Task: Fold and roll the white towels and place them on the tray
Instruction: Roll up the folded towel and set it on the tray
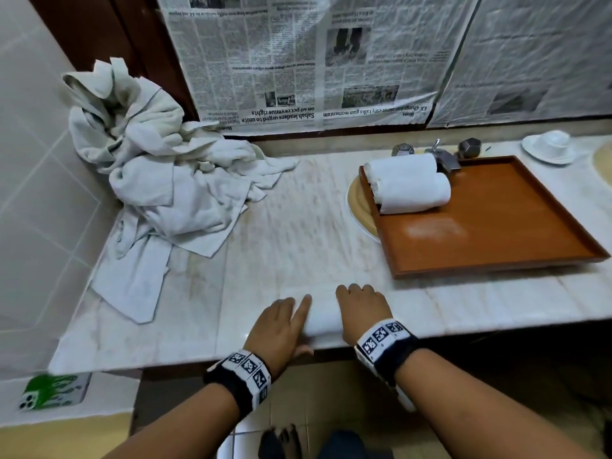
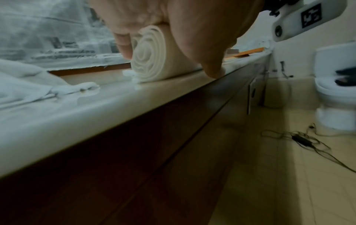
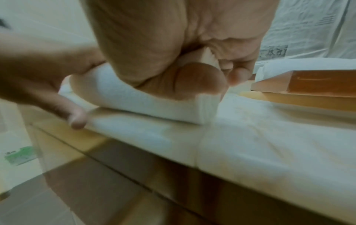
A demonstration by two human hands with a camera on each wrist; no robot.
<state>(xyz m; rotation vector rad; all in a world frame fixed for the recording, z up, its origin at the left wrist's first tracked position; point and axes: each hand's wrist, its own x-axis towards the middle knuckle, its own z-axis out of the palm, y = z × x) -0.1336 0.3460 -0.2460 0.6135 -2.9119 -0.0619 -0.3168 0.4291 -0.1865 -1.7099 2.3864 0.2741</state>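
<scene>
A tightly rolled white towel (image 1: 323, 315) lies along the front edge of the marble counter (image 1: 298, 226). My left hand (image 1: 284, 319) grips its left end, fingers curled over the top and thumb at the near side. The left wrist view shows the roll's spiral end (image 2: 148, 56). My right hand (image 1: 361, 306) curls round the right end; its thumb presses the roll (image 3: 134, 97) in the right wrist view. The wooden tray (image 1: 496, 226) stands to the right and farther back, with two rolled towels (image 1: 412, 193) in its far left corner.
A heap of loose white towels (image 1: 159, 180) fills the counter's back left. The tray rests partly on a yellow basin (image 1: 359, 207), with a faucet (image 1: 440, 154) behind. A cup and saucer (image 1: 549, 145) sit far right. A green-cased phone (image 1: 53, 390) lies on a lower ledge.
</scene>
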